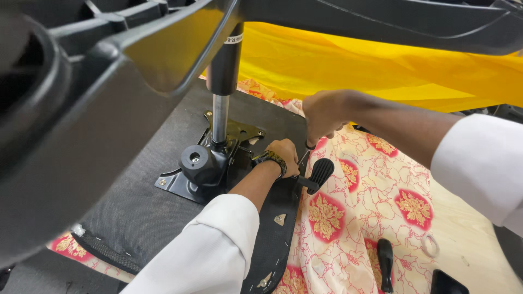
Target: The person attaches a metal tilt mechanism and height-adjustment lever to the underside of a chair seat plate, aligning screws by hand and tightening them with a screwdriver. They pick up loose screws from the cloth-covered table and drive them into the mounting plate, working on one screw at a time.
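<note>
Now | black metal tilt mechanism (pixel 204 166) bolted on the dark fabric-covered underside of an upturned chair seat (pixel 136 212) | left hand (pixel 284 155), wristband on, curled against the mechanism's edge, grasp unclear | black paddle lever (pixel 318 173) just beside | right hand (pixel 322 117) closed around a thin metal tool (pixel 303 158) | floral red-and-cream cloth (pixel 370 207) beneath.

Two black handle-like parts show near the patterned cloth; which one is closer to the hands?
The ribbed black lever paddle, just beside the left hand. The other black handle lies alone lower on the floral cloth.
</note>
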